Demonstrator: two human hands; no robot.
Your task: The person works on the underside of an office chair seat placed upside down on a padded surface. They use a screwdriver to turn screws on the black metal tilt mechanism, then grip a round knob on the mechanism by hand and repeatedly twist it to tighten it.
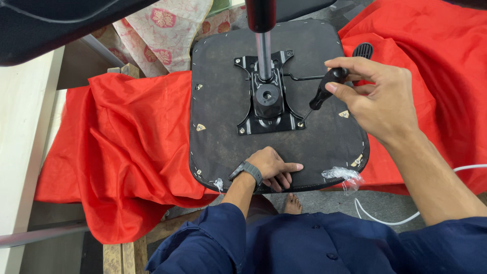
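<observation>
Screwdriver on the chair-seat bracket, seat upside down on red cloth

My right hand [378, 99] is clamped round the black screwdriver [324, 90], tip down at the 4 o'clock corner of the black metal bracket [266, 101]. My left hand [271, 167], watch on the wrist, lies flat with fingers together on the seat underside [223, 137] at its 6 o'clock edge, gripping nothing. The chrome post [263, 48] rises from the bracket's 12 o'clock end. The red cloth [132, 132] spreads under the seat at 9 and 3 o'clock
</observation>
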